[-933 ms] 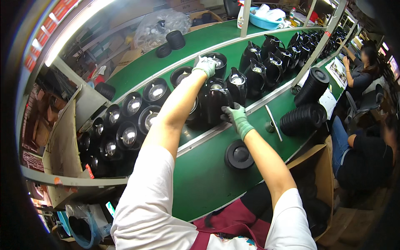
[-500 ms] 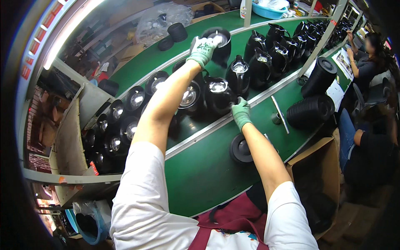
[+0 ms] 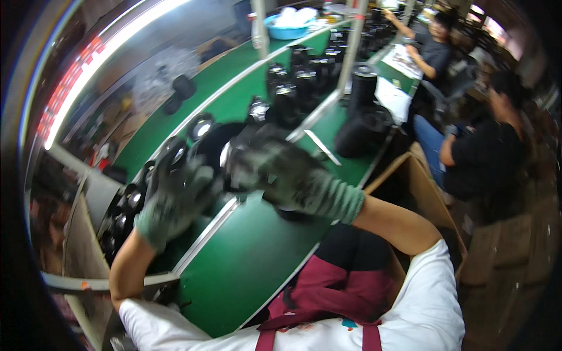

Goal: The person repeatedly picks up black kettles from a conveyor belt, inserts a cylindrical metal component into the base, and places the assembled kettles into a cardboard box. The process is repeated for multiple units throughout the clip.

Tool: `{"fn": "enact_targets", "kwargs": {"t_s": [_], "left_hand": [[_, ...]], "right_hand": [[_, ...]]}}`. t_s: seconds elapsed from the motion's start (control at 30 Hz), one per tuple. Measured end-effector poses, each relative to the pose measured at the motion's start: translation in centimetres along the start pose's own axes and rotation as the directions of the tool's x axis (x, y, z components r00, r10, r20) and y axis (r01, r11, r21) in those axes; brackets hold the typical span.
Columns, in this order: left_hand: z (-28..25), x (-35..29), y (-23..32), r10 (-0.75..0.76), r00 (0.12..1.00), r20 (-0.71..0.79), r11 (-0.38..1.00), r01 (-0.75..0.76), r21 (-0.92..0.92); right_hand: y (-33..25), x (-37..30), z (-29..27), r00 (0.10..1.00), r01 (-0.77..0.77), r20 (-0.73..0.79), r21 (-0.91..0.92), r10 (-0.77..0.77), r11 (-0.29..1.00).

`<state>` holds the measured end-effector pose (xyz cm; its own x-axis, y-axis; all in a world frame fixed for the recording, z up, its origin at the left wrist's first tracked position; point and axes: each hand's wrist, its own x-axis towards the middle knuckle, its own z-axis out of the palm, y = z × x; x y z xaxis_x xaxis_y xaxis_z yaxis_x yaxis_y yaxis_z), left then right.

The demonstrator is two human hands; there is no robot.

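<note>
A black jug [image 3: 218,141] with a shiny rim is up in front of me, tilted, between my two gloved hands. My right hand [image 3: 287,172], in a green-cuffed grey glove, is closed against its near right side. Close to the jug's left side is my left hand [image 3: 182,199], gloved alike; motion smears its fingers, so whether they grip is unclear. Behind my right hand stand several glossy black jugs [image 3: 284,93] in rows on the green conveyor belt [image 3: 158,130]. More jugs [image 3: 122,217] with silvery openings fill the belt at left.
Stacked black discs [image 3: 362,131] stand beside a pale rod [image 3: 322,146] on the green side table [image 3: 234,248]. Metal posts [image 3: 352,47] rise along the line. An open cardboard box [image 3: 430,199] is at right; two people [image 3: 483,152] sit beyond it.
My left hand has come back from the far jug toward me, and my right hand has swung left to meet it. A black jug is now between them. The view has turned right.
</note>
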<state>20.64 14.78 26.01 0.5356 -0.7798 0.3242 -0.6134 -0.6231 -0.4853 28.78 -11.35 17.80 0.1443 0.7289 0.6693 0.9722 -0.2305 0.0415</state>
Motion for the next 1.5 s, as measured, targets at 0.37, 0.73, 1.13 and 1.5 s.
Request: {"fn": "enact_targets", "kwargs": {"t_s": [0.37, 0.73, 1.13, 1.5], "left_hand": [[0.5, -8.4, 20.2, -0.376, 0.731, 0.570, -0.442, 0.398, -0.803], [0.9, -9.5, 30.8, -0.370, 0.612, 0.699, -0.771, 0.218, -0.599], [1.0, -11.9, 32.2, -0.285, 0.638, 0.716, -0.769, 0.294, -0.568], [6.1, -19.7, 36.5, -0.403, 0.415, 0.816, -0.913, -0.124, -0.388]], "right_hand": [[-15.2, -13.9, -9.9, 0.535, -0.595, 0.217, 0.783, 0.817, 0.182], [-24.2, -22.4, -10.9, 0.469, -0.617, 0.323, 0.786, 0.822, 0.043], [-25.0, -23.1, -10.5, 0.527, -0.665, 0.488, 0.746, 0.696, -0.019], [-6.4, -13.5, 6.0, 0.671, -0.716, 0.191, -0.088, 0.717, 0.693]]}}
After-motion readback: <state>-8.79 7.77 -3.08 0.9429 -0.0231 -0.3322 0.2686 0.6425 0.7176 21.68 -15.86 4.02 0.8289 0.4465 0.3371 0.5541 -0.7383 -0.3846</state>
